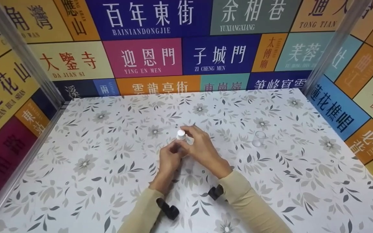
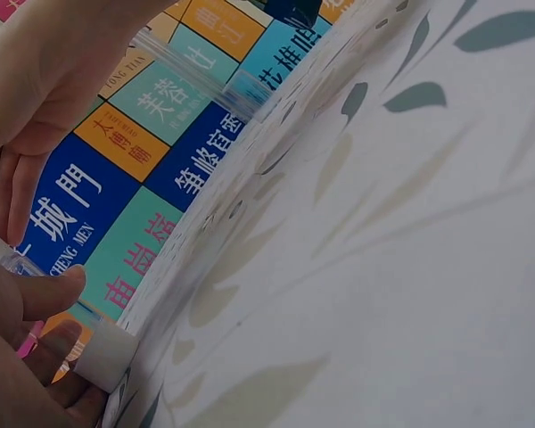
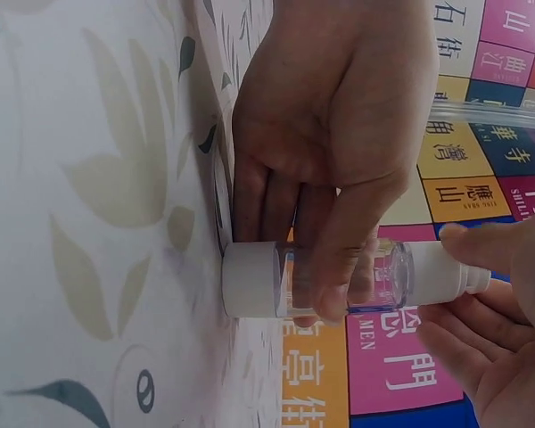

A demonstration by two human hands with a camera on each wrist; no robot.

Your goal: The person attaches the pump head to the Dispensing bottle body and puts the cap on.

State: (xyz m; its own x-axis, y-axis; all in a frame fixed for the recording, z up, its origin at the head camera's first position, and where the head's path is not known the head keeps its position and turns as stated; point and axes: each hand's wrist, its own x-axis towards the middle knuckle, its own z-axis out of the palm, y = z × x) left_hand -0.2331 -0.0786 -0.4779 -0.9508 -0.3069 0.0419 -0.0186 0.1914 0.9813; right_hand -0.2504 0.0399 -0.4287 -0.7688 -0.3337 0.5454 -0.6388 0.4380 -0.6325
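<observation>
A small clear pump bottle [image 3: 388, 283] with a white base [image 3: 251, 280] and a white pump head [image 3: 434, 272] stands upright on the table. My left hand [image 1: 168, 160] grips its transparent body, thumb across the front, low over the tablecloth. Higher up, my right hand [image 1: 201, 145] pinches the white pump head between thumb and fingers. From the left wrist, the base [image 2: 107, 355] is seen against the cloth, while the right hand [image 2: 49, 80] arches above. The head view shows the bottle's white top [image 1: 181, 133]; the hands hide most of its body.
A clear, cup-like cap [image 1: 258, 139] stands on the table to the right of the hands. The floral tablecloth [image 1: 86, 191] spreads around them. Panels with coloured signs [image 1: 142, 56] border the back and both sides. A black strap [image 1: 168, 209] hangs at the left wrist.
</observation>
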